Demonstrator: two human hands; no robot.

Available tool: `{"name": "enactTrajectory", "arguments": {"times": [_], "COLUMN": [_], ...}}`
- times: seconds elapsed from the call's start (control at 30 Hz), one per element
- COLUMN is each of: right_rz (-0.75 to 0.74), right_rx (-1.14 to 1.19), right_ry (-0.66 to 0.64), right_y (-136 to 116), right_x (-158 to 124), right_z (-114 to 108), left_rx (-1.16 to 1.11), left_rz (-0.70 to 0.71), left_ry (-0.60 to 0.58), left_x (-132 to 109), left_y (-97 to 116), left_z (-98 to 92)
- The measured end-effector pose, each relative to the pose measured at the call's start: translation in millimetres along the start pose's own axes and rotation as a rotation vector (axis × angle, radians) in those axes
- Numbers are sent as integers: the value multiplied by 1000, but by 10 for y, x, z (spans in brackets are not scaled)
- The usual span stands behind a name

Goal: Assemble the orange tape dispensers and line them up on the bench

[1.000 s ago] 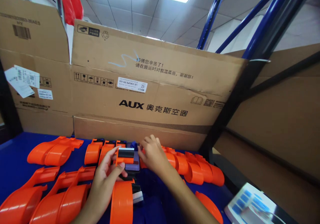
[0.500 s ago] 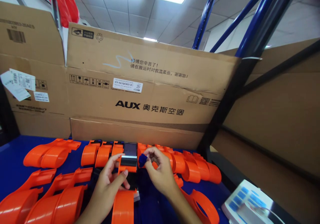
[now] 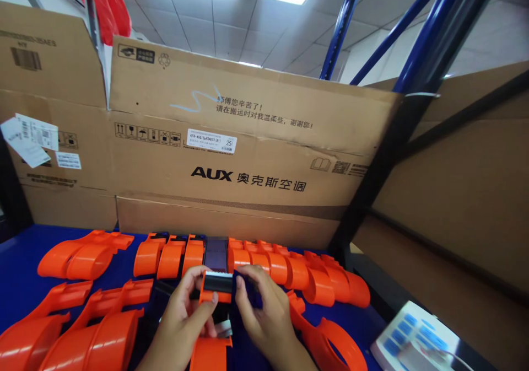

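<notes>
My left hand point(image 3: 182, 310) is closed around an orange tape dispenser point(image 3: 217, 296), its thumb on the front. A toothed pale blade and a black strip run across the dispenser's top, and its curved body hangs below. My right hand point(image 3: 266, 307) pinches a dark blue piece point(image 3: 254, 296) against the dispenser's right side. The fingers partly cover that piece, so its full shape is hidden. Just behind my hands stands a dark, flat rectangular object point(image 3: 216, 254) between orange dispensers.
Several orange dispensers point(image 3: 146, 258) line the back of the blue surface point(image 3: 27, 249). More orange parts point(image 3: 115, 332) lie at left, and a looped orange one point(image 3: 330, 340) at right. A white device with blue keys point(image 3: 413, 332) sits lower right. Cardboard point(image 3: 248, 156) and a dark post point(image 3: 372, 172) stand behind.
Both hands and the dispenser have come slightly lower and nearer. My right hand has brought the dark blue piece from a small gap away up to the dispenser's right side.
</notes>
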State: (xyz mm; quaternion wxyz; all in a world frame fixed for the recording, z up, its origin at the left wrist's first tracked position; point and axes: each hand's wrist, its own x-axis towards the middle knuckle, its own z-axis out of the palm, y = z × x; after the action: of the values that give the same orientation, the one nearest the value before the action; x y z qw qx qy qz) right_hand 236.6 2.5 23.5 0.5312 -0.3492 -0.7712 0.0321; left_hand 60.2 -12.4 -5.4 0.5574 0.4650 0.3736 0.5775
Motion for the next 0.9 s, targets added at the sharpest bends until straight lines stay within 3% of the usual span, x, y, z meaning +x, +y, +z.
{"name": "enactTrajectory", "arguments": {"times": [0.1,0.37,0.53,0.77,0.9], "right_rz": [-55,204,196,252,209], "right_rx": [-24,94,224,373,276], "right_ry": [-13,19,-120,-24,-47], "right_y": [50,0,-20,-10,-43], "right_x": [-26,34,40,-44,-24], "right_z": [-25,-98,-53,70,37], "left_rx": [16,-4,-6,-1,11], "left_rz": [0,-46,-3,18,30], "left_ry": [-18,-20,3,7,9], "left_x": [-19,31,43,58,44], "left_y": [-33,19,42,43,68], "left_z": [22,-28,-13,-29,-33]}}
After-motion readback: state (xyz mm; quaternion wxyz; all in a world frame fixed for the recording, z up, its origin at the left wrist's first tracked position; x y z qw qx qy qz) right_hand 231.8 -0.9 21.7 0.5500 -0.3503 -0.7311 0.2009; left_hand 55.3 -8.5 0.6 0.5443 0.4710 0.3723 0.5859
